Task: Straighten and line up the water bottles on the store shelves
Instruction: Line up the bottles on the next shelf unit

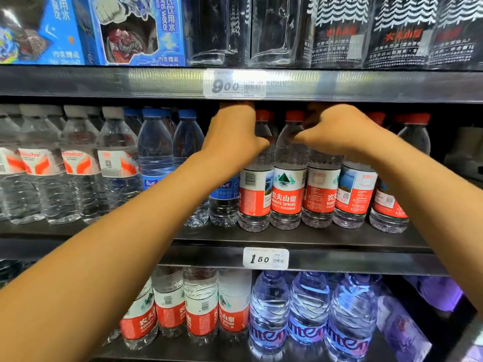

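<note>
On the middle shelf (339, 239) stands a front row of red-capped, red-labelled water bottles (287, 194). My left hand (232, 134) reaches up under the shelf above and grips the top of a blue-labelled bottle (224, 202) at the left end of that row; its cap is hidden and my thumb touches the neighbouring red-capped bottle (254, 194). My right hand (339, 131) curls around the neck of a red-labelled bottle (321, 192), hiding its cap. The labels in the row face different ways.
Left on the same shelf stand white-capped bottles (78, 165) and blue-capped bottles (155, 152). The upper shelf rail (104, 82) hangs just above my hands. Above it are blue boxes (130, 30) and dark bottles (392, 35). Below stand large red-labelled bottles (201, 309) and blue bottles (308, 309).
</note>
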`<control>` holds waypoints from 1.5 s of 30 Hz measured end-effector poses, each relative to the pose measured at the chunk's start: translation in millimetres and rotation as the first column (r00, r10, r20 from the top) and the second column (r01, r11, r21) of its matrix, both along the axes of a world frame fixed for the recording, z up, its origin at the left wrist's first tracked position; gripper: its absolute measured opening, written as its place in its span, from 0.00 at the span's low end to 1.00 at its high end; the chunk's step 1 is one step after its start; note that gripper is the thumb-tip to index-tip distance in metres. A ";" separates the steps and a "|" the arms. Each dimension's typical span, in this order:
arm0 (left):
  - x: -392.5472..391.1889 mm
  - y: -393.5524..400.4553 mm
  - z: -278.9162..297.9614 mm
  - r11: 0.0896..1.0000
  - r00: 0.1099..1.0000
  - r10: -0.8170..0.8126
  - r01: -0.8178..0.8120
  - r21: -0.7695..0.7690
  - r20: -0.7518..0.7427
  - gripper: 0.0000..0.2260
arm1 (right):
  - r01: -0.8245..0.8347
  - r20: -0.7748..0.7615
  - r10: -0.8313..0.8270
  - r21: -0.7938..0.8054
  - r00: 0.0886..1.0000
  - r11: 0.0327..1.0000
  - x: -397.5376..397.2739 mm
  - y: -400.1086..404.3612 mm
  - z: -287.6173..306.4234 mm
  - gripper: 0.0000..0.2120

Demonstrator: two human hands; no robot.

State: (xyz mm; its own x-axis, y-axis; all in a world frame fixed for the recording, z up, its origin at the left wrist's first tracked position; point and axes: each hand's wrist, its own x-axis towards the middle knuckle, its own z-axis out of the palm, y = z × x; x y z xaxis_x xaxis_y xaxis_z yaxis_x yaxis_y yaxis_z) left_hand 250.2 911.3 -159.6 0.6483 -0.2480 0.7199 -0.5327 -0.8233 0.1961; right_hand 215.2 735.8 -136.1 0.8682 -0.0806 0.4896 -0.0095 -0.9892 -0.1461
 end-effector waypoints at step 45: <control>8.7 -6.4 0.0 0.998 0.996 -0.012 0.006 -0.059 -0.092 0.13 | 0.018 -0.005 -0.018 -0.025 1.000 1.000 -2.1 5.2 -4.9 0.27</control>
State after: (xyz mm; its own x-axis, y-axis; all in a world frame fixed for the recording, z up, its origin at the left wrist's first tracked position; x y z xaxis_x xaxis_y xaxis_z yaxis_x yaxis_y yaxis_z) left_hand 259.0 904.9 -159.6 0.7108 -0.2131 0.6703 -0.5174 -0.8041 0.2929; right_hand 213.0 741.0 -141.0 0.8693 -0.0840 0.4870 -0.0278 -0.9922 -0.1214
